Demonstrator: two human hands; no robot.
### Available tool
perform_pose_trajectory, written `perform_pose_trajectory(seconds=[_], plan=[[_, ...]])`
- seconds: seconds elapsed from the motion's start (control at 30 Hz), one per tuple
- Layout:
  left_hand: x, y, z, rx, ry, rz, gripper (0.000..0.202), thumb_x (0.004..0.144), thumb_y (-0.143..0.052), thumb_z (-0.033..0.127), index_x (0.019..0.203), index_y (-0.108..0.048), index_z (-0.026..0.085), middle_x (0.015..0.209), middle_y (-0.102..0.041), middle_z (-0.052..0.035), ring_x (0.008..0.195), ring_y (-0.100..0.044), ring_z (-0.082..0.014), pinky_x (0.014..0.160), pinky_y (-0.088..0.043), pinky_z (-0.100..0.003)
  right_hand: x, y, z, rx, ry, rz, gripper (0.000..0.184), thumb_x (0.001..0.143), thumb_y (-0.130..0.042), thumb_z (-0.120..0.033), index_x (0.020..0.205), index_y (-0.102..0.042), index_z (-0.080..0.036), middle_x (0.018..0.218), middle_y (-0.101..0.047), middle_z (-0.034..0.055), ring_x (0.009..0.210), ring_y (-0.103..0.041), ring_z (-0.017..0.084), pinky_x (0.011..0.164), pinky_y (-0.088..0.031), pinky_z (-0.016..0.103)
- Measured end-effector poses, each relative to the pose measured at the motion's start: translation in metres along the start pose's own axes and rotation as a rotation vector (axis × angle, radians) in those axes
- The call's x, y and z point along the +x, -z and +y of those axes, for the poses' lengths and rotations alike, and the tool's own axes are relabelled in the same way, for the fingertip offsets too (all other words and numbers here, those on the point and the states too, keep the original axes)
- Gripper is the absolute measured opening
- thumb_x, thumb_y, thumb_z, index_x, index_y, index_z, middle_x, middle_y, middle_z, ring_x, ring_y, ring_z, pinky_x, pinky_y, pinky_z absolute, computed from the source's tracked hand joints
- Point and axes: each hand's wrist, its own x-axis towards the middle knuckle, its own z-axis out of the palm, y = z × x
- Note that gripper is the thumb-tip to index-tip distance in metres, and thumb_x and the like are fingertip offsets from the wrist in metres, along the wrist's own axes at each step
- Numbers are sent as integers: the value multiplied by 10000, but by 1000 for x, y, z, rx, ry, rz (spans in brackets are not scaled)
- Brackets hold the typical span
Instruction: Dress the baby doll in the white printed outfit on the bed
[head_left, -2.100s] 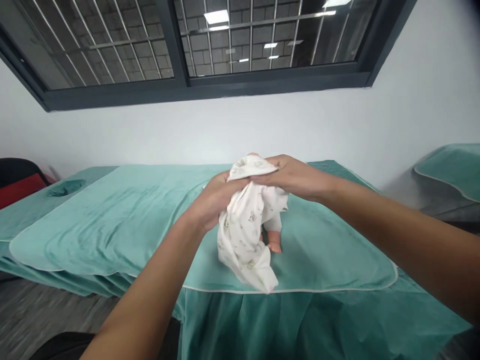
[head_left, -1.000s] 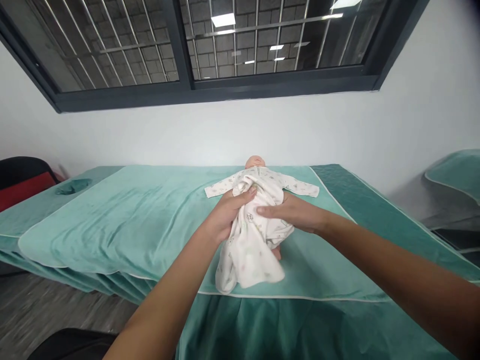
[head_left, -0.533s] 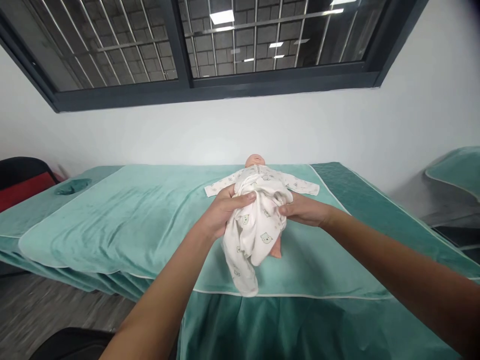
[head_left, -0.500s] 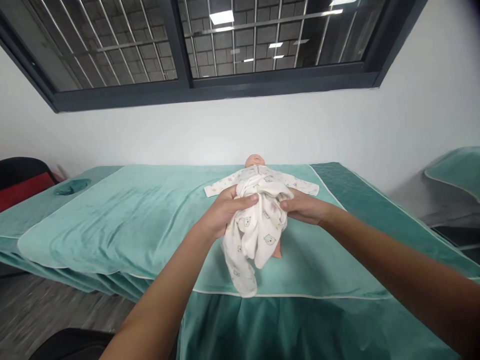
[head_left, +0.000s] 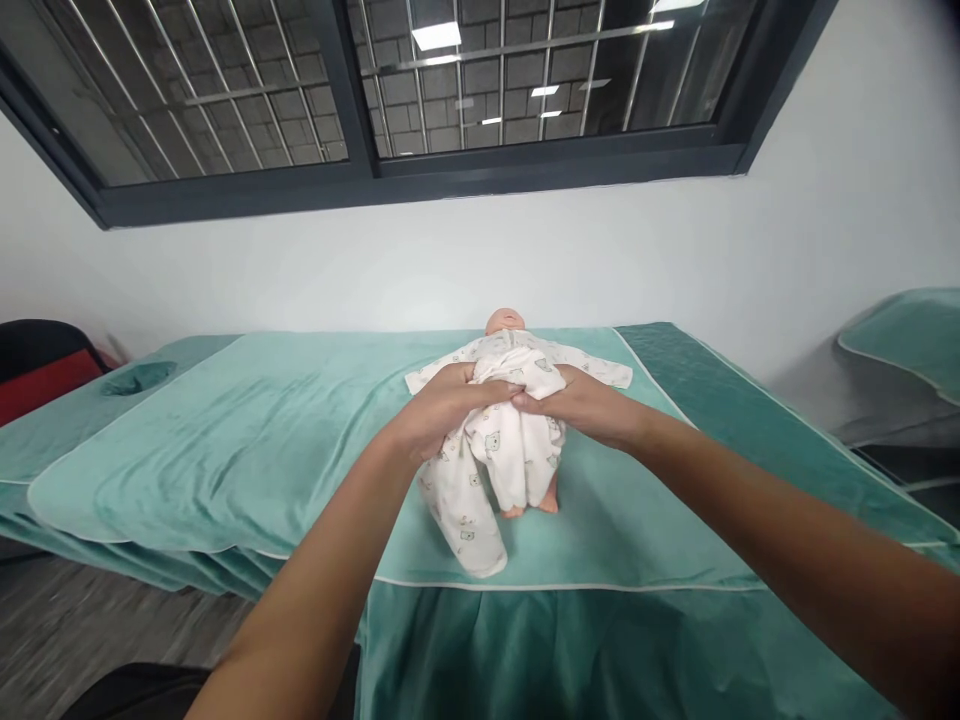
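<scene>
A baby doll [head_left: 504, 322] lies on its back on a teal-covered bed [head_left: 247, 440], head toward the wall. It wears a white romper with small bear prints [head_left: 504, 455]; the sleeves spread sideways and its bare feet show at the bottom. My left hand [head_left: 435, 405] and my right hand [head_left: 581, 402] meet over the doll's belly, fingers closed on bunched romper fabric. One empty romper leg hangs loose toward the bed's front edge.
A white-piped teal towel [head_left: 150, 470] covers the bed. A small teal cloth [head_left: 139, 377] lies at the far left. A red and black seat [head_left: 37, 370] stands left, another teal-covered bed [head_left: 900, 335] right. A barred window [head_left: 420, 90] sits above.
The bunched romper has been pulled down over the doll's body. Its legs now hang lower, both bare feet show, and my hands have come together over the belly.
</scene>
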Motion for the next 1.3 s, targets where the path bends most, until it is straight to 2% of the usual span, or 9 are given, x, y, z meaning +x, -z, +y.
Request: perform_pose_trajectory(seconds=[0.17, 0.3, 0.5, 0.6, 0.67, 0.77, 0.87, 1.07, 1.3], plan=[[-2, -1, -23, -383, -41, -174, 502, 704, -795, 301, 1140, -649, 100, 917, -725, -122, 788, -691, -227, 723, -532, -318, 3, -9, 11, 348, 34, 213, 400, 786, -726, -303, 1171, -678, -204, 1131, -698, 59, 1042, -645, 244, 920, -501, 374], [0, -9, -30, -555, -92, -163, 629, 747, -754, 309, 1313, -553, 123, 1039, -727, -143, 924, -708, -284, 859, -539, -392, 0, -10, 14, 507, 18, 274, 355, 777, -715, -303, 1112, -701, -185, 1100, -708, 67, 1075, -637, 262, 930, -511, 378], [3, 0, -26, -296, -36, -217, 579, 767, -764, 354, 1273, -589, 134, 1001, -739, -141, 903, -715, -283, 826, -549, -392, -7, 2, 17, 485, 35, 279, 451, 747, -733, -302, 1181, -677, -190, 1123, -703, 74, 1091, -637, 284, 924, -519, 390], [2, 9, -20, -53, 85, -253, 517, 703, -822, 302, 1165, -659, 136, 980, -742, -123, 877, -708, -261, 765, -547, -346, -12, 15, 22, 395, 9, 188, 539, 731, -761, -307, 1241, -643, -176, 1165, -686, 102, 1085, -638, 289, 928, -510, 399], [2, 11, -17, 3, 97, -194, 507, 688, -832, 294, 1142, -672, 137, 1016, -736, -118, 913, -695, -254, 782, -539, -339, -16, 25, 22, 270, -56, 24, 610, 725, -789, -317, 1289, -610, -171, 1183, -676, 113, 1097, -629, 282, 946, -497, 397], [4, 8, -16, -78, 46, -56, 504, 736, -792, 328, 1185, -652, 145, 1075, -721, -122, 970, -676, -248, 819, -525, -344, -21, 35, 19, 54, -138, -223, 677, 739, -788, -444, 1321, -587, -161, 1189, -668, 114, 1110, -615, 274, 945, -489, 378], [10, 2, -19, -149, 47, -18, 496, 736, -790, 336, 1176, -655, 153, 1073, -718, -116, 935, -673, -227, 801, -517, -329, -21, 34, 17, -52, -113, -274, 631, 832, -648, -587, 1302, -606, -169, 1166, -674, 105, 1093, -614, 260, 912, -498, 362], [19, -6, -24, -165, 30, -11, 443, 747, -783, 343, 1126, -677, 141, 990, -725, -100, 819, -667, -180, 725, -505, -280, -13, 10, 25, 12, -101, -12, 515, 806, -735, -448, 1251, -645, -204, 1150, -688, 82, 1055, -631, 246, 935, -503, 374], [12, -2, -27, -139, 184, -311, 485, 729, -788, 422, 1097, -679, 125, 889, -725, -140, 826, -700, -263, 703, -536, -360, -13, 2, 32, 414, -24, 199, 506, 851, -684, -478, 1281, -615, -220, 1207, -675, 91, 1124, -622, 257, 966, -502, 393]])
